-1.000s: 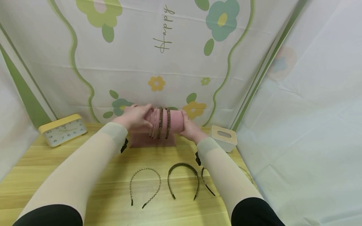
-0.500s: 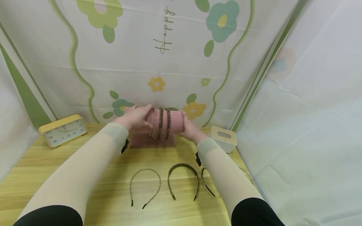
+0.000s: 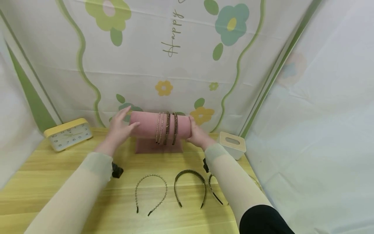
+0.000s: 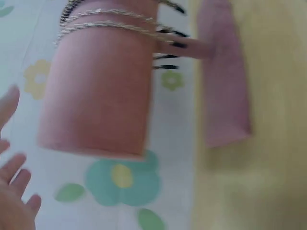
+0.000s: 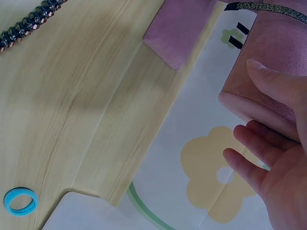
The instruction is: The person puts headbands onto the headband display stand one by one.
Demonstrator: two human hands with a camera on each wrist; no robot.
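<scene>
A pink padded headband stand [image 3: 146, 125], a horizontal cylinder on a flat base, stands at the back of the table. Two thin light headbands [image 3: 160, 128] and two dark beaded headbands [image 3: 168, 128] hang round its middle. My left hand [image 3: 118, 128] is just off the cylinder's left end, fingers spread; the left wrist view shows a gap between its fingers [image 4: 14, 170] and the stand. At the right end, my right hand [image 3: 198, 133] touches the cylinder, thumb [image 5: 268, 79] lying along its side and loosely extended fingers by the end face.
On the table's front part lie a thin light headband [image 3: 136, 191], a dark headband [image 3: 190, 171] and another partly under my right forearm [image 3: 216, 195]. A yellow alarm clock [image 3: 70, 135] stands left, a tissue box [image 3: 233, 148] right. A blue ring [image 5: 20, 214] shows in the right wrist view.
My left hand has let go of the cylinder beside the light headbands and moved left, past its end. The right hand stays at the right end. The view has shifted slightly.
</scene>
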